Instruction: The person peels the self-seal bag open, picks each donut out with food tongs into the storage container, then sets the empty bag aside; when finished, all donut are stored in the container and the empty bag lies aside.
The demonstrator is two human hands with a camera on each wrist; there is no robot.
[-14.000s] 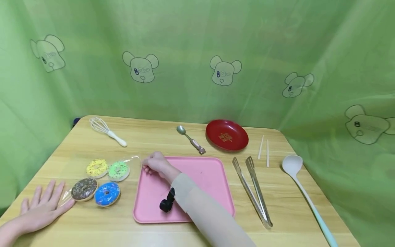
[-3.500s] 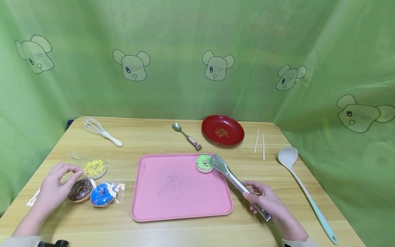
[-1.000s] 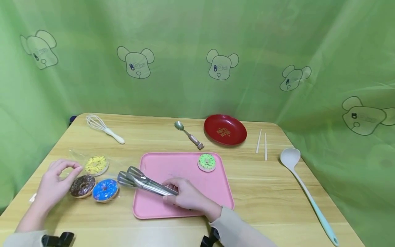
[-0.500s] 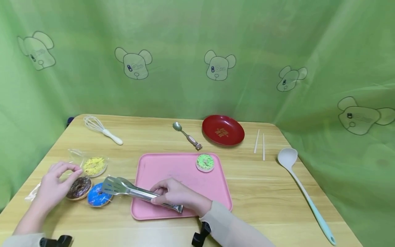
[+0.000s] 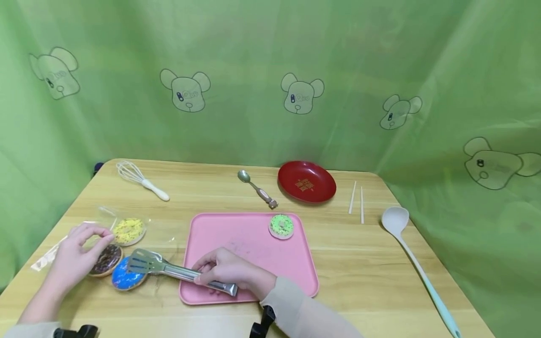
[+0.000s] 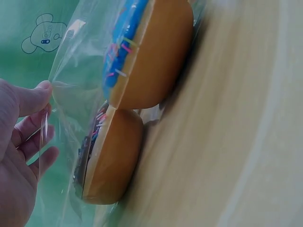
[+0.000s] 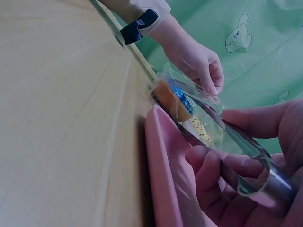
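Note:
My right hand point(image 5: 213, 273) grips metal tongs point(image 5: 169, 270) over the pink tray's point(image 5: 253, 246) front left part. The tong tips sit at the blue donut point(image 5: 122, 280), which lies in a clear plastic bag point(image 5: 46, 256) on the table. My left hand point(image 5: 90, 240) pinches the bag's film beside the chocolate donut point(image 5: 106, 259). A yellow donut point(image 5: 128, 231) lies just behind. A green donut point(image 5: 281, 226) rests at the tray's far right. The left wrist view shows the blue donut point(image 6: 142, 56) and the chocolate donut point(image 6: 111, 161) on edge under the film point(image 6: 71, 94). The right wrist view shows the tongs point(image 7: 222, 142) reaching into the bag.
A whisk point(image 5: 143, 180) lies at the back left and a spoon point(image 5: 257, 188) behind the tray. A red plate point(image 5: 307, 183), two chopsticks point(image 5: 357, 199) and a white ladle point(image 5: 405, 244) lie to the right. A green curtain surrounds the table.
My right hand has carried the tongs left from the tray to the blue donut, and the tips have come down around it. My left hand keeps its pinch on the bag.

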